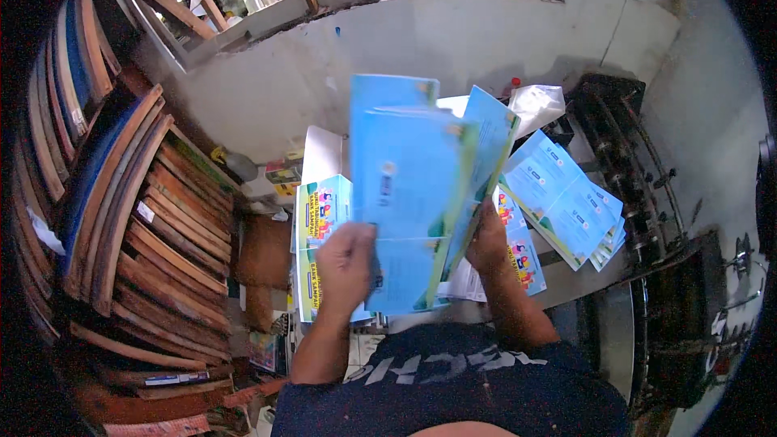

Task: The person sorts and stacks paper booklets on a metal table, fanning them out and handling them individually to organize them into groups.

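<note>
Blue printed card sheets (413, 202) with green edges are held upright in front of me, blurred by motion. My left hand (346, 263) is closed on their left edge, around mid-height. On the right, my right hand (488, 239) grips another blue sheet (490, 133) that leans at an angle against the first ones. Its fingers are partly hidden behind the paper. Beneath my left hand lies a stack of colourful printed covers (310, 218) with cartoon figures. More such covers (526, 255) show beside my right hand.
A fanned pile of blue sheets (566, 194) lies to the right on the table, beside a dark metal machine (627, 146). A white plastic bag (537, 107) sits behind. Wooden frames (170, 235) are racked at the left. A pale wall (453, 40) stands at the back.
</note>
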Tool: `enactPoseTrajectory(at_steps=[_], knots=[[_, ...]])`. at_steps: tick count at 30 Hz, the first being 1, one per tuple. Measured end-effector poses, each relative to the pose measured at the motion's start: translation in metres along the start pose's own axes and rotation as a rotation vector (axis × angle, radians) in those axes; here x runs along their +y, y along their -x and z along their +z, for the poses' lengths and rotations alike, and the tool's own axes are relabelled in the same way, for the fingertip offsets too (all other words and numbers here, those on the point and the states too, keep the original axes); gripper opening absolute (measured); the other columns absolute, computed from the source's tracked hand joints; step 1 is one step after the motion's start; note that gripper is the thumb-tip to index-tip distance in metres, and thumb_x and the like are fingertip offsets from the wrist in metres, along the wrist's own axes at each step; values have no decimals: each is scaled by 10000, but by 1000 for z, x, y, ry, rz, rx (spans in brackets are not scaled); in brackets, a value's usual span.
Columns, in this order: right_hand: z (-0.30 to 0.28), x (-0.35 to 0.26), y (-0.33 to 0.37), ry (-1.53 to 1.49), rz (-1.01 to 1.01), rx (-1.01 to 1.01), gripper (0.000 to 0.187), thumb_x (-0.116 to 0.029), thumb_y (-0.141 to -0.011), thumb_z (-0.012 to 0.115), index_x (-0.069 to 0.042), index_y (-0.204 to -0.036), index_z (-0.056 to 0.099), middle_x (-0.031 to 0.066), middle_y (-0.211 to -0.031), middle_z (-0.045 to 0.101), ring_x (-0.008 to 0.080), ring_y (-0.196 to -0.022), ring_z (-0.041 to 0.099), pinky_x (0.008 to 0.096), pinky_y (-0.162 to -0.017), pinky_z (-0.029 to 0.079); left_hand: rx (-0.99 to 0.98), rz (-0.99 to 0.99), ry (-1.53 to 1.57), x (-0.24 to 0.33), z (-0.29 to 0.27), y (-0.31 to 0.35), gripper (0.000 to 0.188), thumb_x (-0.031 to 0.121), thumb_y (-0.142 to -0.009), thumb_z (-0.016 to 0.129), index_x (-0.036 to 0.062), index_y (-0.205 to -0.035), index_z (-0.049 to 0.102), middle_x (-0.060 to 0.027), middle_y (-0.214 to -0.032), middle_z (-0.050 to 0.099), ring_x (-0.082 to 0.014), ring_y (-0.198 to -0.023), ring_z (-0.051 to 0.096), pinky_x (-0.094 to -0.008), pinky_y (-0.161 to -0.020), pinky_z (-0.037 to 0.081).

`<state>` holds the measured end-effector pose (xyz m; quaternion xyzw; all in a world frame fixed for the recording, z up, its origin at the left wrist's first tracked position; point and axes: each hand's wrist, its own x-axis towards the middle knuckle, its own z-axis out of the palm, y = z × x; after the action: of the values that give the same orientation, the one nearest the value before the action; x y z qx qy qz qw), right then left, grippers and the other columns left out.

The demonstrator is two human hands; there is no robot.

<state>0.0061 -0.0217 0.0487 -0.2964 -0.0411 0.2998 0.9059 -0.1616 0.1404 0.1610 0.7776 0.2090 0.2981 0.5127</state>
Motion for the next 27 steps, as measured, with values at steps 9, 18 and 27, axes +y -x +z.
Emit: enactPoseTrajectory(at_steps=[9,18,27], knots=[[-28,-16,-4,-216,77,-139,454,-388,-1023,438,-34,-1298,507,140,-1160,638,274,-1029,646,447,-907,533,145,-163,-64,56,-45,-32,259,193,-972,615,-54,-937,685,5,-729,596,-55,-691,503,-241,-613,422],[-43,-32,-9,-162,-103,-75,481,-388,-1037,403,-23,-1338,489,147,-1116,655,260,-986,656,415,-889,536,186,202,-483,62,-57,-49,279,199,-952,603,-74,-954,662,-114,-742,628,-127,-687,538,-286,-658,456],[-24,-38,4,-326,-8,-367,361,-391,-1010,478,-58,-1106,581,93,-970,595,222,-701,617,377,-602,519,386,128,-261,86,-61,-63,288,234,-963,627,-47,-928,686,-19,-741,615,-66,-666,493,-232,-590,419]])
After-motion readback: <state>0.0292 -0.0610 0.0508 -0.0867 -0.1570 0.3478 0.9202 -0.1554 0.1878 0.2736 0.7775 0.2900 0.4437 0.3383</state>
